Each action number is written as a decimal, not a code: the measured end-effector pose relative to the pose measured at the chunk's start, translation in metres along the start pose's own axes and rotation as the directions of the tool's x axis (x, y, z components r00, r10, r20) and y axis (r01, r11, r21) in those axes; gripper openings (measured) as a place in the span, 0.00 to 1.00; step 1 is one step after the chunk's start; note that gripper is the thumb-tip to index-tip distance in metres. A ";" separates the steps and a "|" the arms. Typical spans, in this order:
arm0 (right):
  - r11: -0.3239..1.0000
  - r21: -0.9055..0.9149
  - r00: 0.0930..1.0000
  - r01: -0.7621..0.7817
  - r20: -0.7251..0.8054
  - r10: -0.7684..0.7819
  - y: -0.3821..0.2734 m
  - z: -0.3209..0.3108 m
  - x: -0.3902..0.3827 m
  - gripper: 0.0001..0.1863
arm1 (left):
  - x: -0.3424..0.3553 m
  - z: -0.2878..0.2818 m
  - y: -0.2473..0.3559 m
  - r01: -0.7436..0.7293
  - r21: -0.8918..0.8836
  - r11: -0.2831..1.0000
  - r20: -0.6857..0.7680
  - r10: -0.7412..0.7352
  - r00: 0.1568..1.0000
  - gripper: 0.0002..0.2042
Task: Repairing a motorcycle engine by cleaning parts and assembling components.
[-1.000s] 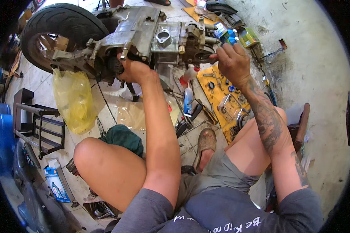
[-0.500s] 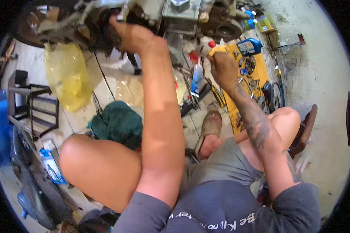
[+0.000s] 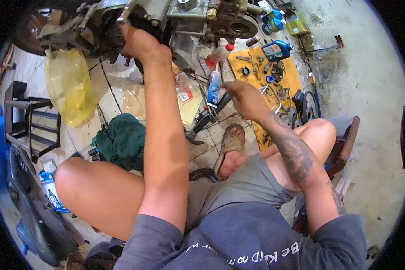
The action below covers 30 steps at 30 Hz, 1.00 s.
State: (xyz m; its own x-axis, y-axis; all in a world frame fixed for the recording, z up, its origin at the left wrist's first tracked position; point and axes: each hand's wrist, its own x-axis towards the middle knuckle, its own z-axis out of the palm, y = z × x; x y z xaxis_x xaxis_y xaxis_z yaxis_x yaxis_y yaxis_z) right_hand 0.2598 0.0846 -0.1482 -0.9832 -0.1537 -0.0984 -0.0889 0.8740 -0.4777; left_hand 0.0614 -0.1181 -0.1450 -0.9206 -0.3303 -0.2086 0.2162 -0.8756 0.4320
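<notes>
Steadying, apparently, the engine (image 3: 191,22) beyond the far left corner of the orange board (image 3: 294,81), with left hand (image 3: 141,42) against its near side, exact grip hidden, and right hand (image 3: 246,100) curled near the blue tube (image 3: 214,88), contents impossible to tell, probably calling next for a firm left hold.

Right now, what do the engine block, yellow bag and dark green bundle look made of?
Engine block: likely cast metal, perhaps aluminium; dull grey, bright highlights.
Yellow bag: thin plastic film, translucent and crinkled.
Dark green bundle: probably cloth, matte and softly folded; fibre unclear.
</notes>
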 end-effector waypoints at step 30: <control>0.605 -0.796 1.000 -0.007 0.003 0.016 -0.083 -0.155 0.082 0.09 | 0.008 -0.004 -0.006 0.119 0.190 0.975 -0.175 -0.086 0.981 0.24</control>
State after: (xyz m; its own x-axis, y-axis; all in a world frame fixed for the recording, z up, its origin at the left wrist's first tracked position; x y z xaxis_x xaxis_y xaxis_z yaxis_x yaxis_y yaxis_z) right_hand 0.1620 0.0713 0.0188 -0.9841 -0.1413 -0.1081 -0.1734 0.8971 0.4063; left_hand 0.0543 -0.1167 -0.1529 -0.8647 -0.3106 -0.3948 0.0397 -0.8257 0.5627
